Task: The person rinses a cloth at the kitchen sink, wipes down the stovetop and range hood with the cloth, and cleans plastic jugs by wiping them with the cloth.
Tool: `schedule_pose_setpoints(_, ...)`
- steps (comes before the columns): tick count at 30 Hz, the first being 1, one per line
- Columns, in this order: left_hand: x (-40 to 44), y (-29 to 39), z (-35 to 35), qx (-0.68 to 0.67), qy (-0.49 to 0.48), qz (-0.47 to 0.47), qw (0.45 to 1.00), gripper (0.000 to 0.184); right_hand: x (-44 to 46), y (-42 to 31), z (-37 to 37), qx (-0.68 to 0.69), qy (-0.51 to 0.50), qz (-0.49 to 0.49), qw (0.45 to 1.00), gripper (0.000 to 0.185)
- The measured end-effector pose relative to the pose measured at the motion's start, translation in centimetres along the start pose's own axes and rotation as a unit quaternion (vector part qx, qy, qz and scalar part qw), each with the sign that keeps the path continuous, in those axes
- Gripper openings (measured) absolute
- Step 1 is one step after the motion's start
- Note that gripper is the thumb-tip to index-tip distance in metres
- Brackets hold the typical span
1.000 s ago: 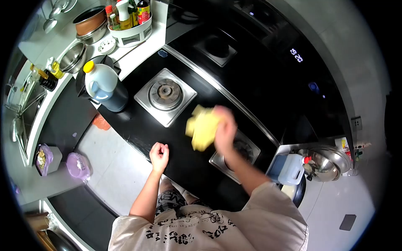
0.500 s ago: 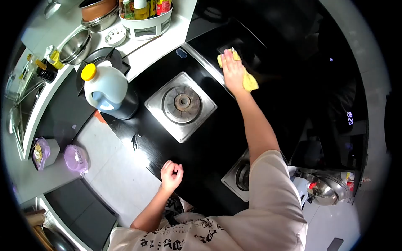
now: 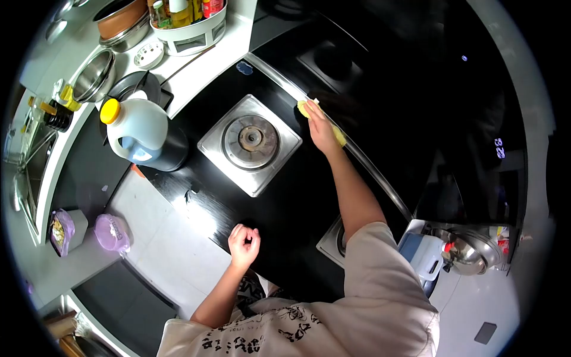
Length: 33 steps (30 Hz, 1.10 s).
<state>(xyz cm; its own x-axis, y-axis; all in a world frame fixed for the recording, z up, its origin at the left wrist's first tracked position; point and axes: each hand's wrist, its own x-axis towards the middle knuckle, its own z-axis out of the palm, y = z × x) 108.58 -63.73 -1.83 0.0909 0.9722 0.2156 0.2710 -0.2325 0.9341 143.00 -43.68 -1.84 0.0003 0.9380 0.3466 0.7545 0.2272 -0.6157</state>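
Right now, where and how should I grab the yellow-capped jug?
Probably by its moulded handle, coming from the left, with your left hand, which looks empty: the loop sits below the yellow cap, facing away from the nearby burner.

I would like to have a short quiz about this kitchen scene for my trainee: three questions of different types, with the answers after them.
1. What colour is the cloth under the right hand?

2. Which fits the left hand?
A: flat on the burner
B: curled, with nothing seen in it
C: holding a bottle

3. True or false: the jug on the right side of the picture has a green cap.

Key:
1: yellow
2: B
3: false; its cap is red
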Motion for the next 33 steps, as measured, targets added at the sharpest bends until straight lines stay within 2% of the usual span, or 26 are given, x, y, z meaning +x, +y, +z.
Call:
schedule_pose_setpoints(3,0.0,-0.1,0.1,0.003,0.002,0.002,1.0,0.027,-3.7,-1.3,0.1,-0.005,0.021,0.054,0.998,0.039)
schedule_pose_setpoints(4,0.0,-0.1,0.1,0.006,0.005,0.0,1.0,0.027,-5.5,-2.8,0.1,0.048,0.039,0.032,0.998,0.037)
schedule_pose_setpoints(5,-0.2,-0.1,0.2,0.009,0.008,-0.004,1.0,0.027,-7.7,-4.4,0.8,0.025,0.053,-0.015,0.998,0.035)
schedule_pose_setpoints(6,-0.4,-0.6,0.4,-0.005,0.009,-0.012,1.0,0.027,-10.9,-5.3,3.0,0.116,0.078,0.002,0.99,0.031)
schedule_pose_setpoints(7,-0.5,-0.7,0.3,-0.001,0.004,-0.011,1.0,0.026,-13.9,-9.6,3.1,0.105,0.038,0.0,0.994,0.03)
schedule_pose_setpoints(8,-0.7,-1.0,0.3,-0.006,0.002,-0.03,1.0,0.026,-17.3,-14.2,3.3,0.154,-0.003,0.018,0.988,0.031)
schedule_pose_setpoints(9,-0.8,-1.3,0.4,-0.01,0.003,-0.047,0.999,0.025,-21.4,-18.2,3.3,0.124,-0.056,0.0,0.991,0.032)
schedule_pose_setpoints(10,-1.1,-1.6,0.4,-0.021,0.002,-0.057,0.998,0.025,-27.3,-19.5,6.5,0.22,-0.123,0.071,0.965,0.036)
schedule_pose_setpoints(11,-0.9,-1.0,0.2,-0.032,-0.004,-0.066,0.997,0.026,-30.5,-23.4,5.2,0.203,-0.164,0.076,0.962,0.04)
schedule_pose_setpoints(13,-1.1,-2.1,0.3,-0.039,-0.013,-0.064,0.997,0.026,-34.1,-25.7,3.5,0.226,-0.263,-0.039,0.937,0.036)
schedule_pose_setpoints(14,-1.2,-1.8,0.2,-0.039,-0.014,-0.063,0.997,0.026,-34.0,-25.2,2.9,0.285,-0.249,-0.004,0.926,0.031)
schedule_pose_setpoints(15,-1.0,-1.5,0.2,-0.039,-0.015,-0.063,0.997,0.025,-31.7,-24.7,0.9,0.274,-0.185,-0.004,0.944,0.031)
schedule_pose_setpoints(16,-1.0,-1.3,0.2,-0.04,-0.016,-0.064,0.997,0.025,-29.1,-24.0,-1.0,0.217,-0.05,-0.057,0.973,0.031)
schedule_pose_setpoints(17,-1.0,-1.2,0.2,-0.036,-0.015,-0.062,0.997,0.025,-27.3,-21.5,-2.5,0.219,0.035,0.03,0.975,0.032)
schedule_pose_setpoints(18,-1.0,-1.2,0.2,-0.033,-0.016,-0.058,0.998,0.025,-24.0,-20.0,-6.3,0.064,0.096,0.017,0.993,0.036)
schedule_pose_setpoints(19,-0.9,-1.2,0.1,-0.03,-0.015,-0.054,0.998,0.024,-20.9,-18.3,-9.1,-0.046,0.209,-0.035,0.976,0.037)
schedule_pose_setpoints(20,-1.0,-1.3,0.2,-0.038,-0.016,-0.053,0.998,0.025,-18.8,-15.5,-10.8,-0.155,0.273,0.015,0.949,0.038)
schedule_pose_setpoints(21,-1.0,-1.1,0.1,-0.028,-0.017,-0.047,0.998,0.025,-16.4,-14.2,-13.2,-0.252,0.287,0.011,0.924,0.039)
schedule_pose_setpoints(23,-0.8,-0.6,0.1,-0.009,-0.016,-0.035,0.999,0.026,-12.7,-9.2,-14.9,-0.357,0.303,-0.009,0.883,0.041)
schedule_pose_setpoints(25,-0.9,-0.6,0.2,-0.028,-0.015,-0.048,0.998,0.026,-10.6,-5.0,-13.7,-0.402,0.271,0.049,0.873,0.046)
schedule_pose_setpoints(26,-0.8,-0.8,0.2,-0.039,-0.015,-0.053,0.998,0.026,-10.6,-3.3,-12.7,-0.459,0.262,0.029,0.848,0.051)
schedule_pose_setpoints(29,-1.0,-1.7,0.1,-0.023,-0.025,-0.035,0.999,0.026,-10.9,-1.6,-10.3,-0.516,0.269,0.052,0.812,0.051)
schedule_pose_setpoints(33,-1.2,-2.1,-0.2,-0.005,-0.042,-0.025,0.999,0.026,-12.6,-0.6,-8.0,-0.479,0.211,0.073,0.849,0.04)
